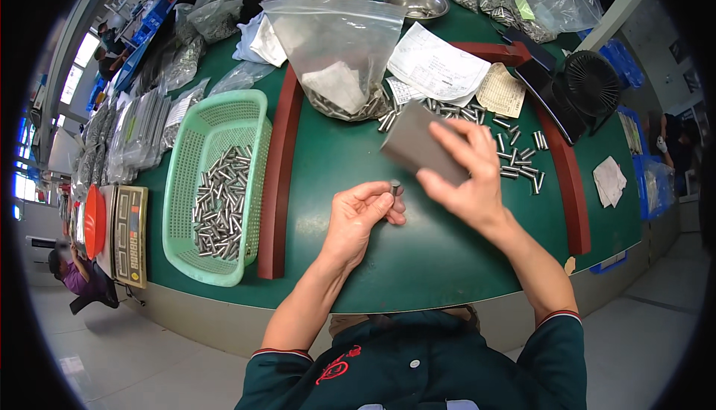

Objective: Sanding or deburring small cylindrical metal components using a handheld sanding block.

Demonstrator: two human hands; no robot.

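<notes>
Between the thumb and fingers of my left hand (356, 214) a short metal pin (395, 185) stands upright, its round end showing. My right hand (477, 179) grips a flat grey-brown rectangular block (419, 144), perhaps a sanding block, which is tilted above the table just beyond the pin; block and pin look apart. Loose metal pins (514, 164) lie scattered beyond and to the right of my right hand. Many more pins (224, 205) fill the bottom of a green plastic basket (179, 208) on the left.
Dark red bars (277, 186) frame the green table (328, 164). At the back are a clear bag (335, 37) of metal parts, papers (436, 63) and a steel bowl (416, 3). A black fan (591, 82) stands right, a scale (132, 235) left.
</notes>
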